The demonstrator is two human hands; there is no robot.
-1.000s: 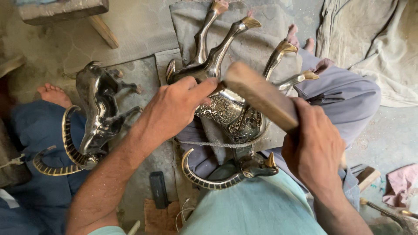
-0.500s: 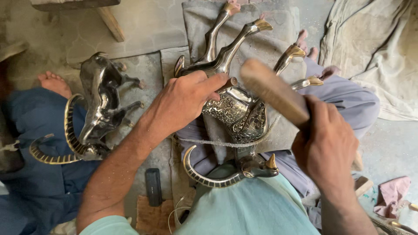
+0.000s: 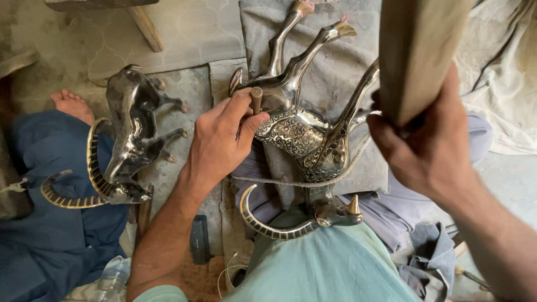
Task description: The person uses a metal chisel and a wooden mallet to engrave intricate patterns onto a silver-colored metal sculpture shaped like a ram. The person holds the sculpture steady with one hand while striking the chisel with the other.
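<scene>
L hand (image 3: 221, 142) pinching punch (image 3: 257, 99) on metal antelope (image 3: 299, 131), R hand (image 3: 430, 148) gripping wood mallet (image 3: 419, 50)

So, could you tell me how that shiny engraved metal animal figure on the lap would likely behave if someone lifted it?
The shiny engraved metal animal figure looks solid and stiff, so probably heavy for its size. Its polished surface seems slippery, and the thin legs and curved horn could snag.

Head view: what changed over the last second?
Right hand swung the wooden block up, toward the camera. Left hand stayed on the metal ibex figure, pinching a small punch. The second figure and the person's bare foot lie unmoved.
</scene>
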